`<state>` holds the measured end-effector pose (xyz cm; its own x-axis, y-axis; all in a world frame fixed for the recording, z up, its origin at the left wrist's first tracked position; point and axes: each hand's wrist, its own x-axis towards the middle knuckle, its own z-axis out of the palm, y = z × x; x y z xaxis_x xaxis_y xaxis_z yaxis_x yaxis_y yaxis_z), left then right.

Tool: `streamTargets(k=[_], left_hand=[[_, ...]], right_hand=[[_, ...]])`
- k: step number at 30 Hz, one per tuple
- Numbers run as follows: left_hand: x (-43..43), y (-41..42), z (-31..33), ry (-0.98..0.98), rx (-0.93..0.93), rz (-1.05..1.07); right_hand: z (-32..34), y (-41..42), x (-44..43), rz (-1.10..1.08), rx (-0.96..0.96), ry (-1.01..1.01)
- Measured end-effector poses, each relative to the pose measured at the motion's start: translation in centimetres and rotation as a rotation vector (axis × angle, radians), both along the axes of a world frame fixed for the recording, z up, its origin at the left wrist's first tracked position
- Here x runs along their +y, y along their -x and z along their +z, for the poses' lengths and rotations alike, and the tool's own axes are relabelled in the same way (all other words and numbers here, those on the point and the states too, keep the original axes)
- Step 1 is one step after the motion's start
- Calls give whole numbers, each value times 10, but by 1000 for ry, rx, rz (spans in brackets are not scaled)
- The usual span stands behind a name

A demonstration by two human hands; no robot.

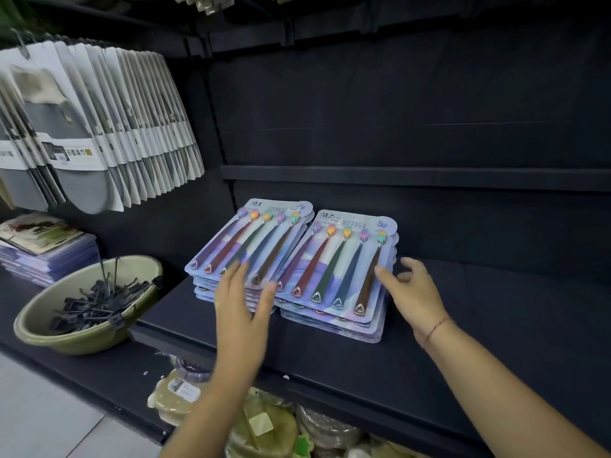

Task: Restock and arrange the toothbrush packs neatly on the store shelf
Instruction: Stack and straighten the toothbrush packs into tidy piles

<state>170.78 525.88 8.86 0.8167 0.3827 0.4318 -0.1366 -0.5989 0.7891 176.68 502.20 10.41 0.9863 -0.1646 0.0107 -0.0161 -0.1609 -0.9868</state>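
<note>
Two stacks of toothbrush packs lie flat on the dark shelf, side by side, edges touching or nearly so, both skewed slightly.

Left grip: spread, fingers straight, holds nothing. Fingertips rest on the top pack of the left stack at its near edge. Thumb points at the near left corner of the right stack; cannot tell if it touches.

Right grip: spread and relaxed, pinches nothing. One fingertip sits against the right edge of the right stack's top pack; the other fingers are loosely bent, off the pack. Red string on that wrist.

Both stacks sit between the two grips, the bulk of each just beyond the fingertips. Each top pack shows five brushes, heads away from the grips.

Left of the left grip: a green basin with black clips in it, well apart from the stacks. Beyond the basin, a pile of flat packs, and above it a row of hanging packs. Below both grips, mixed goods on a lower level, too blurred to identify.
</note>
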Motion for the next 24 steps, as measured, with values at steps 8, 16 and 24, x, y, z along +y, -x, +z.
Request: streamTargets(k=[8,16,24], left_hand=[[-77,30,-6,704,302,-116],[-80,17,-5,739,235,5],[-83,15,-7,682,211,2]], right_hand=[[-30,31,20,247,-85,-81],[-42,38,2,249,-183,409],[-42,39,4,252,-171,377]])
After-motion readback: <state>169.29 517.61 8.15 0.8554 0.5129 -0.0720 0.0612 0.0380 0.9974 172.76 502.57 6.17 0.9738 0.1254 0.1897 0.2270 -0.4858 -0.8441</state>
